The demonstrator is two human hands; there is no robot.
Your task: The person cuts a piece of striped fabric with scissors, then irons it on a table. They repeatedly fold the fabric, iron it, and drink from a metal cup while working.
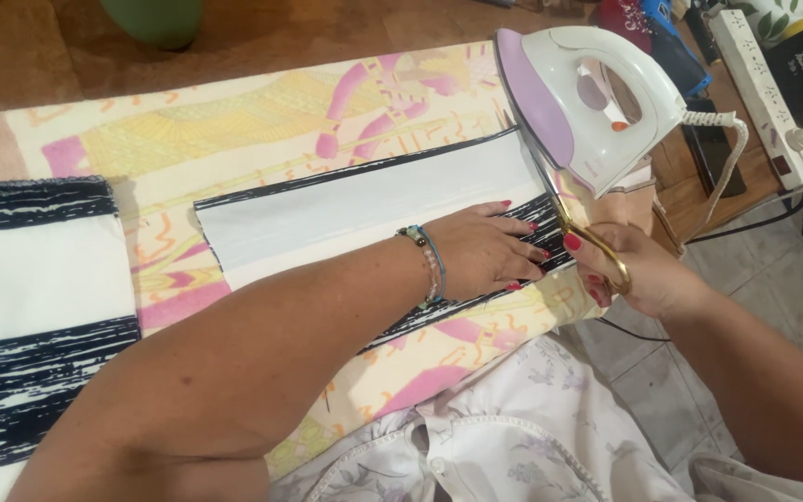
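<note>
white cloth strip with black streaked borders [364, 209], on pale yellow ironing board cover with pink and orange abstract print [234, 130]. second white piece with black brushed bands [30, 307] at board's left edge. white iron with lilac soleplate and orange dial [592, 102] at right end. gold-handled scissors [597, 244]. red nail polish on left hand [485, 251] and right hand [648, 274]. blue and pale bead bracelets [427, 265]. white shirt with lilac floral print [504, 437]. brown floor [39, 51].

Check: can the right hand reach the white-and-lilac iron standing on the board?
Probably yes: the right hand lies just below the white-and-lilac iron, nothing between, but it holds gold-handled scissors.
</note>
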